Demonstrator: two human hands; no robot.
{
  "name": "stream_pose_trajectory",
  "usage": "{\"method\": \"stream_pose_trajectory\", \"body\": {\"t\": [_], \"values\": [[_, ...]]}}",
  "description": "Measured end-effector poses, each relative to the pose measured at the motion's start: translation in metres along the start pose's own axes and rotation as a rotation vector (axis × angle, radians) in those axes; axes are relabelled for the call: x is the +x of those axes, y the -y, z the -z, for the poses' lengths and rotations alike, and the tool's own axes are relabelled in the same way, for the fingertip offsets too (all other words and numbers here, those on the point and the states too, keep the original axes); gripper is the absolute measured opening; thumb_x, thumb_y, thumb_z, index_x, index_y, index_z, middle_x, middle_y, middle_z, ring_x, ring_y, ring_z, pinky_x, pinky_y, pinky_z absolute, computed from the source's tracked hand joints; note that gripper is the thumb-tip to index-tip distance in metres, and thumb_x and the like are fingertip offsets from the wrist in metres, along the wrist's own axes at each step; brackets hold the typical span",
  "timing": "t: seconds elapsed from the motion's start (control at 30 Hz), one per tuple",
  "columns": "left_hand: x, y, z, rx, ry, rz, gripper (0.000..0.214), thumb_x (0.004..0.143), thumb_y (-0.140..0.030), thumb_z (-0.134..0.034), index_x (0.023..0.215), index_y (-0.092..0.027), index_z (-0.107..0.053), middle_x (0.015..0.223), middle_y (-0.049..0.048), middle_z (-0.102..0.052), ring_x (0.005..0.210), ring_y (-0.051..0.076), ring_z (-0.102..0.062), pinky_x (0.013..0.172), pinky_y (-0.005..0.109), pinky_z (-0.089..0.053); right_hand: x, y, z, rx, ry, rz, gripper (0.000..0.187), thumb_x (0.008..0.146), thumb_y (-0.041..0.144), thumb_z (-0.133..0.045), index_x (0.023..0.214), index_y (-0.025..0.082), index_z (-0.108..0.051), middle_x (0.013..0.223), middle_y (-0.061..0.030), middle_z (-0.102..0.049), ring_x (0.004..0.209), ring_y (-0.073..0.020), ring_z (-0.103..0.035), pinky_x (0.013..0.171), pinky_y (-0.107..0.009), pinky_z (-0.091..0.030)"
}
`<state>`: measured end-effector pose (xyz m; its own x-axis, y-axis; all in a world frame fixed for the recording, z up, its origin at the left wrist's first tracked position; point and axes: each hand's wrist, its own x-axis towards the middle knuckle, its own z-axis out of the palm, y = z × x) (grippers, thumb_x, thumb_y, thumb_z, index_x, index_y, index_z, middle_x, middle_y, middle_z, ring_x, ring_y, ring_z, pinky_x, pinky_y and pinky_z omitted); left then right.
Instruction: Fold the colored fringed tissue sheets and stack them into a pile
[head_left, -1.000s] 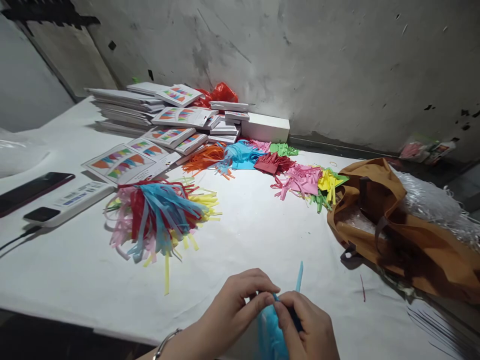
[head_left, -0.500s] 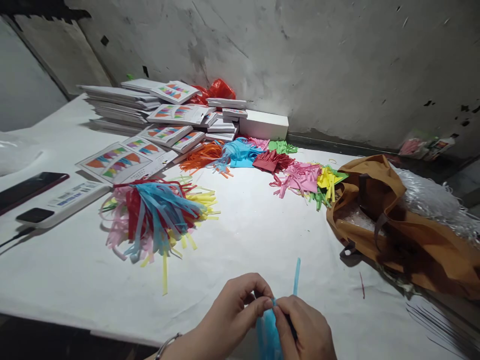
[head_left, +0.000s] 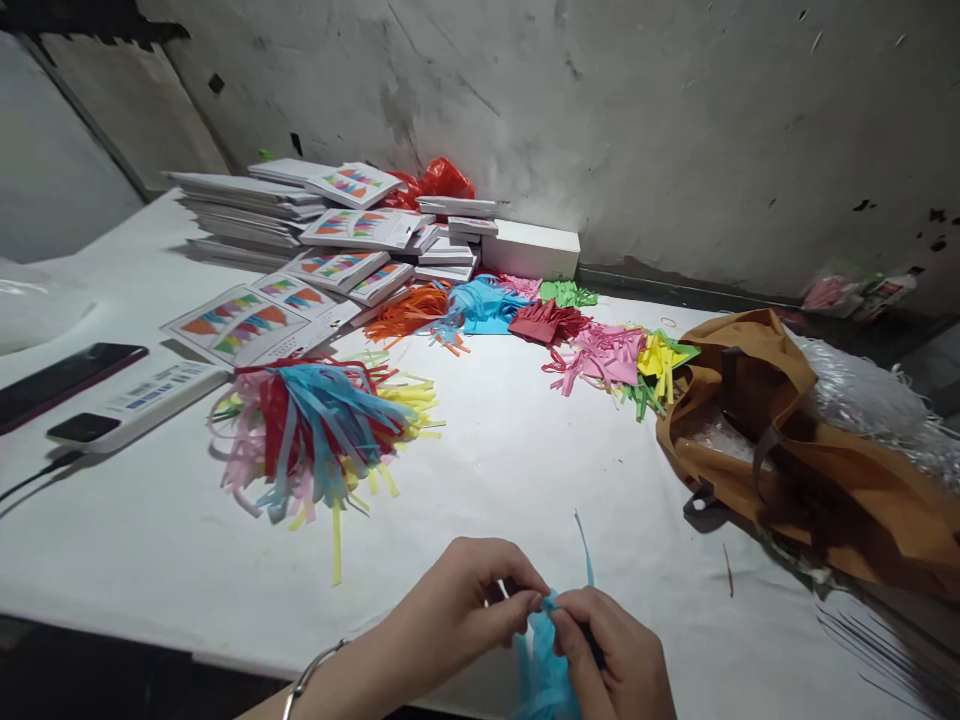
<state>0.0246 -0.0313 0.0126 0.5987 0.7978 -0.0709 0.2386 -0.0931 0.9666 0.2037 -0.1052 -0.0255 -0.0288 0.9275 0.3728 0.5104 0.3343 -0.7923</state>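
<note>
A blue fringed paper tassel [head_left: 546, 668] is held at the near edge of the white table [head_left: 525, 450]. My left hand [head_left: 469, 608] pinches its top from the left. My right hand [head_left: 611, 655] pinches it from the right, fingers closed. One thin blue strip [head_left: 586, 545] sticks up above my fingers. A bangle sits on my left wrist. Further back on the left lies a pile of finished mixed-colour tassels [head_left: 315, 425].
Loose cut paper in orange, blue, red, pink, yellow and green [head_left: 540, 335] lies along the back. Stacked printed cards [head_left: 330, 235] and a white box [head_left: 540, 250] stand by the wall. A brown bag [head_left: 802, 450] is right; a phone [head_left: 64, 375] and remote [head_left: 135, 400] left.
The upright blue strip has dropped lower and bent thinner. My fingers have shifted slightly on the tassel's top; the view moved a little.
</note>
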Motion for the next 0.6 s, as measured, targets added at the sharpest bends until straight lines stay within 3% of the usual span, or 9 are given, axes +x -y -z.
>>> {"method": "stream_pose_trajectory", "body": {"t": [0.17,0.3,0.5,0.6], "values": [[-0.001,-0.002,-0.001,0.162,-0.083,-0.079,0.010,0.076,-0.013,-0.061,0.073,-0.017,-0.069,0.070,0.0000,-0.068,0.062,0.011,-0.059,0.057,0.018,-0.044,-0.001,-0.002,-0.001,-0.047,-0.038,0.067,0.021,0.102,0.027,-0.046,0.089,0.023,-0.061,0.069,0.0023,-0.058,0.061,-0.0118,-0.058,0.058,-0.022,-0.042],[-0.003,-0.003,-0.005,0.178,-0.071,-0.042,0.011,0.069,-0.007,-0.058,0.068,-0.017,-0.062,0.069,-0.0019,-0.063,0.062,0.010,-0.057,0.055,0.017,-0.042,-0.001,-0.004,-0.002,-0.064,-0.042,0.105,0.018,0.102,0.027,-0.046,0.092,0.023,-0.061,0.070,0.0020,-0.058,0.060,-0.0116,-0.058,0.056,-0.022,-0.043],[-0.003,0.006,-0.008,0.155,-0.044,-0.060,0.011,0.069,-0.008,-0.057,0.072,-0.018,-0.060,0.069,-0.0033,-0.060,0.061,0.009,-0.053,0.056,0.017,-0.042,-0.002,-0.006,0.000,-0.064,-0.020,0.166,0.019,0.102,0.024,-0.045,0.091,0.023,-0.061,0.070,0.0020,-0.060,0.060,-0.0118,-0.059,0.055,-0.022,-0.044],[-0.002,0.009,-0.009,0.156,-0.047,-0.077,0.011,0.068,-0.007,-0.056,0.071,-0.018,-0.058,0.068,-0.0039,-0.059,0.060,0.009,-0.051,0.055,0.017,-0.039,0.001,-0.006,0.008,-0.077,0.025,0.184,0.013,0.100,0.022,-0.048,0.101,0.023,-0.061,0.080,-0.0002,-0.067,0.071,-0.0135,-0.066,0.062,-0.022,-0.051]]}}
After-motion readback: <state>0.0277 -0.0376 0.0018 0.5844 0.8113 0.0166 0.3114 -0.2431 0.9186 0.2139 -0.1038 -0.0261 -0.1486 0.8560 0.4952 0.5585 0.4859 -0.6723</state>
